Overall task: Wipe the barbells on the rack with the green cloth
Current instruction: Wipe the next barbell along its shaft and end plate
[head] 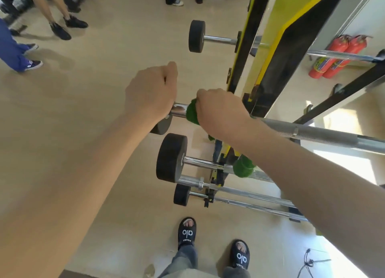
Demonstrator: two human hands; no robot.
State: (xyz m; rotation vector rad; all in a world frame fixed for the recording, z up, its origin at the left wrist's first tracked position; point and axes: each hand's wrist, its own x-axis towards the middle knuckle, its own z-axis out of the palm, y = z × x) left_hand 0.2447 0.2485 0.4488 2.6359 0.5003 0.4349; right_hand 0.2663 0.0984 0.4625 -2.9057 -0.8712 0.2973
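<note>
A chrome barbell (312, 135) with a black end weight (161, 127) lies across the yellow and black rack (262, 73). My left hand (151, 94) is closed over the bar's left end, beside the weight. Just to its right, my right hand (220, 113) presses the green cloth (192, 114) around the bar. A fold of the cloth hangs lower down (242, 167) under my forearm. More barbells rest on the rack: one above (218, 40) and others below (208, 165).
Several people's legs and shoes stand on the beige floor at the upper left (60, 29). Two red fire extinguishers (337, 56) sit behind the rack at right. My sandalled feet (187, 234) are at the bottom, with a black cord (308, 261) on the floor.
</note>
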